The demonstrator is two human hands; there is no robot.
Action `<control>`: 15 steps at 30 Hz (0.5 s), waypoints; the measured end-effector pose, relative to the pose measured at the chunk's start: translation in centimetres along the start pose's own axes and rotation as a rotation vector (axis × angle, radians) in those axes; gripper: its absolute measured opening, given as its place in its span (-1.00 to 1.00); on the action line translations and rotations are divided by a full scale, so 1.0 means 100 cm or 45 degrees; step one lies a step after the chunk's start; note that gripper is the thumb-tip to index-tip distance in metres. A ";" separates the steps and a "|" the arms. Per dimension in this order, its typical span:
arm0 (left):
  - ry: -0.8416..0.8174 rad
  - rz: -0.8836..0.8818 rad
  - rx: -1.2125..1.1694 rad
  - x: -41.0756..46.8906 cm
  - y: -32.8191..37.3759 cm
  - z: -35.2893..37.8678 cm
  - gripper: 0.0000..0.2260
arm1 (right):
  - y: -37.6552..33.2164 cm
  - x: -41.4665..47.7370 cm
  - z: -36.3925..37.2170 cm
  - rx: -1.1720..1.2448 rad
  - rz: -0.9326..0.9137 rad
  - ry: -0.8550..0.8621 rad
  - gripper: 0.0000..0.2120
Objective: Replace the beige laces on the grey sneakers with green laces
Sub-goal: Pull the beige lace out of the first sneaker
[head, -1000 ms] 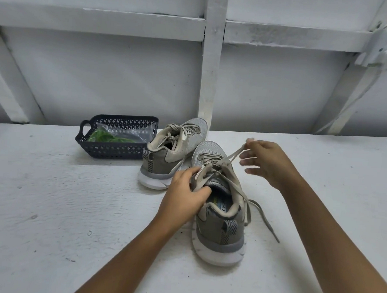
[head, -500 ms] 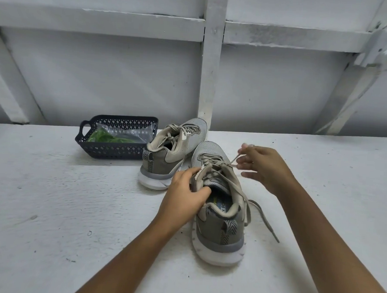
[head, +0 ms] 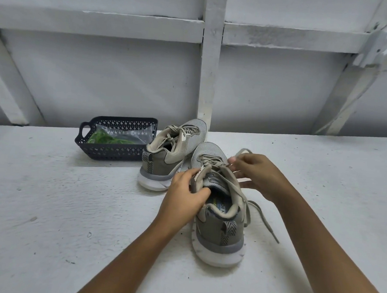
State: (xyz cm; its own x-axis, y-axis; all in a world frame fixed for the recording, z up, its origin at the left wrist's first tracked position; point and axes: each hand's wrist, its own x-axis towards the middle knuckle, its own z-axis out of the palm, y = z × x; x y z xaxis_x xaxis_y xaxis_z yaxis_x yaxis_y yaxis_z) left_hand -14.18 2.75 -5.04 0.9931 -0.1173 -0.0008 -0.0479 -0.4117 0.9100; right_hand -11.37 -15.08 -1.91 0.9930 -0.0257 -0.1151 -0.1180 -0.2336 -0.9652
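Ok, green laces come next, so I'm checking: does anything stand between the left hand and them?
The far sneaker partly crosses the line from the left hand to the basket, and a clear bag wraps the green laces.

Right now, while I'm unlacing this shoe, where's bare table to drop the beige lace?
The table is bare left of the left hand, in front of the basket, and again right of the right hand out to the edge of view. The middle is crowded: far sneaker beside the basket, near sneaker with its beige lace trailing right.
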 end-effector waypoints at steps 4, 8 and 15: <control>0.006 -0.009 -0.011 0.001 -0.001 0.001 -0.38 | -0.003 -0.003 0.001 -0.023 -0.046 -0.003 -0.87; 0.007 -0.013 -0.023 0.002 -0.001 0.002 -0.38 | -0.008 -0.004 0.001 0.142 0.048 0.170 -0.82; 0.002 -0.007 -0.014 0.001 -0.002 0.001 -0.37 | 0.001 -0.002 0.001 0.347 0.028 0.330 -0.75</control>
State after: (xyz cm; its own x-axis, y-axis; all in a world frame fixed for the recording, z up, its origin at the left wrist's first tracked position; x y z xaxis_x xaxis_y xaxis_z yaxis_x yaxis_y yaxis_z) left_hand -14.05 2.75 -5.21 0.9935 -0.1137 -0.0055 -0.0410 -0.4022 0.9147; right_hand -11.55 -15.06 -2.04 0.9537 -0.2809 -0.1072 -0.1011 0.0360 -0.9942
